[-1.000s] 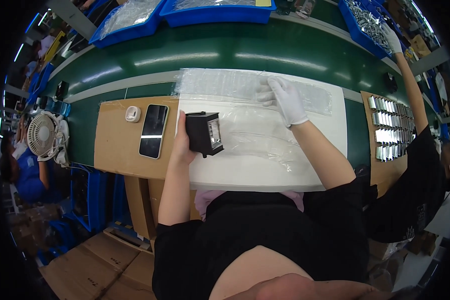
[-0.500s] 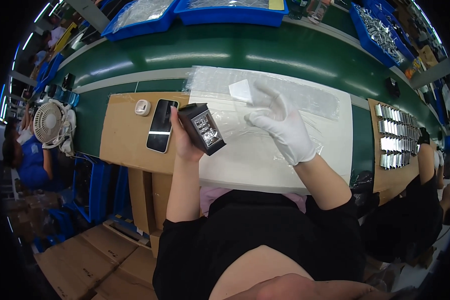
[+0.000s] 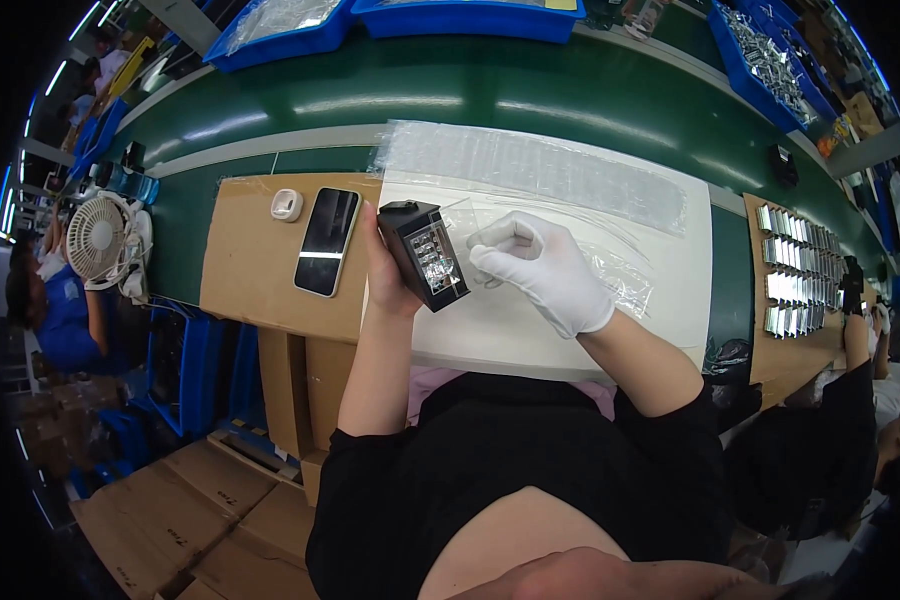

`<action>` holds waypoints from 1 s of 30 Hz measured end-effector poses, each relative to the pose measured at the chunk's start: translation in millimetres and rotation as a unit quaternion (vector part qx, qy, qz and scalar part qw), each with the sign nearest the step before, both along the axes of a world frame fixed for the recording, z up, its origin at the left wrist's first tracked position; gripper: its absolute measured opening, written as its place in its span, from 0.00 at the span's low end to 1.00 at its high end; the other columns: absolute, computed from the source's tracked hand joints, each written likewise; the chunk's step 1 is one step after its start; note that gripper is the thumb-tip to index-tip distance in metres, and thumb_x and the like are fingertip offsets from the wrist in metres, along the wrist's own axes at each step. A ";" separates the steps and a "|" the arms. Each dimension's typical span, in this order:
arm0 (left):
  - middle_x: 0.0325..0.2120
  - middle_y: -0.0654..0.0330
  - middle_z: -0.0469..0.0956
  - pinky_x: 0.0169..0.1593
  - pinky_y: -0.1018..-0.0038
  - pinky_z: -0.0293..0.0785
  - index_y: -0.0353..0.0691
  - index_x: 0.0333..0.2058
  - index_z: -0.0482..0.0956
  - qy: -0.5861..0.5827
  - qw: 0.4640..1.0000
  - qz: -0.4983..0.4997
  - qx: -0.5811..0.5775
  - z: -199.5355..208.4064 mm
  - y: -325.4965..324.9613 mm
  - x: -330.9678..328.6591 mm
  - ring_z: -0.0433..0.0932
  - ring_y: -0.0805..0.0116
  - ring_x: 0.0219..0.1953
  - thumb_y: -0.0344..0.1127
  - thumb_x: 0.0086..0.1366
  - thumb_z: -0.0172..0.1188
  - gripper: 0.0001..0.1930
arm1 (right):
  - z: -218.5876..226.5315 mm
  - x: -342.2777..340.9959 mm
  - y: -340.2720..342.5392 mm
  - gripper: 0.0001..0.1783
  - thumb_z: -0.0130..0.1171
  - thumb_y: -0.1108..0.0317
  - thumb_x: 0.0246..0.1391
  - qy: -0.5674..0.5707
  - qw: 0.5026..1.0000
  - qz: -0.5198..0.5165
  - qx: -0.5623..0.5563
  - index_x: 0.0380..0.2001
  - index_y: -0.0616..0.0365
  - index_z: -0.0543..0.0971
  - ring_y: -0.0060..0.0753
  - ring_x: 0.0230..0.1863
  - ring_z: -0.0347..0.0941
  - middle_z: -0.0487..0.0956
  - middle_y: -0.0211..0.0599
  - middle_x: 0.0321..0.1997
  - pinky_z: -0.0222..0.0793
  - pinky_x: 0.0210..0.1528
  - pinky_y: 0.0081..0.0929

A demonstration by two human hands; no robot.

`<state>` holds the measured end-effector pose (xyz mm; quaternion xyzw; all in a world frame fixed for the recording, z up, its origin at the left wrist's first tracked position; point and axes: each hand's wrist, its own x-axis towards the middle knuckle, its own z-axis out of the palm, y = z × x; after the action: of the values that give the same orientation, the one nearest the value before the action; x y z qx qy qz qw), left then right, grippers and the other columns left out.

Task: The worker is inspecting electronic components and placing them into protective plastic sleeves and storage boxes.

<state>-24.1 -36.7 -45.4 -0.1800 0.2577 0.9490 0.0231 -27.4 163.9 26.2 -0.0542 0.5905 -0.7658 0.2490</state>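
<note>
My bare left hand (image 3: 383,278) grips a black box-shaped housing (image 3: 406,250) whose window side, with shiny parts behind it, is tilted to the right. Close beside that window is my right hand (image 3: 542,272), in a white glove, thumb and fingers pinched on a thin clear pane (image 3: 459,214). The pane's edge is near the housing; whether they touch I cannot tell. Below both hands lies a white padded board (image 3: 530,350), with a strip of clear plastic film (image 3: 530,175) along its far side and crumpled film (image 3: 620,285) to the right.
A phone (image 3: 327,245) and a small white case (image 3: 286,205) lie on cardboard (image 3: 240,260) at left, near a fan (image 3: 96,240). Blue bins (image 3: 470,22) line the back. Rows of shiny metal parts (image 3: 800,280) stand at right, beside a co-worker's arm (image 3: 856,340).
My right hand has come down and left, bringing the clear pane from above the board to beside the housing. My left hand has shifted slightly right with the housing.
</note>
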 end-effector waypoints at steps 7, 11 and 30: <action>0.37 0.57 0.85 0.33 0.72 0.79 0.40 0.46 0.81 -0.011 0.992 -0.018 -0.123 2.0 10.5 4.2 0.84 0.67 0.33 0.72 0.71 0.46 0.36 | 2.5 -1.6 3.9 0.06 0.65 0.76 0.59 0.029 0.994 0.056 0.093 0.38 0.65 0.80 0.26 0.36 0.77 0.83 0.41 0.40 0.75 0.41 0.21; 0.42 0.55 0.83 0.44 0.73 0.76 0.38 0.51 0.79 -0.057 0.978 -0.012 -0.198 -5.1 17.3 3.0 0.82 0.67 0.39 0.73 0.72 0.41 0.40 | 0.2 -1.6 7.6 0.07 0.64 0.76 0.59 0.086 0.980 0.071 0.165 0.41 0.64 0.80 0.25 0.36 0.77 0.82 0.40 0.40 0.74 0.41 0.20; 0.53 0.51 0.80 0.53 0.69 0.76 0.35 0.60 0.74 0.052 0.927 -0.037 -0.369 60.0 -35.6 -92.2 0.80 0.63 0.50 0.58 0.77 0.49 0.30 | -56.8 15.3 83.2 0.15 0.62 0.64 0.58 0.505 0.687 0.217 0.475 0.49 0.52 0.84 0.47 0.60 0.75 0.80 0.37 0.58 0.71 0.61 0.42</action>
<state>-116.4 -72.3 14.6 -0.1162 0.5971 0.7933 -0.0238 -12.1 247.1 -30.6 -0.4339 0.8835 -0.1642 0.0649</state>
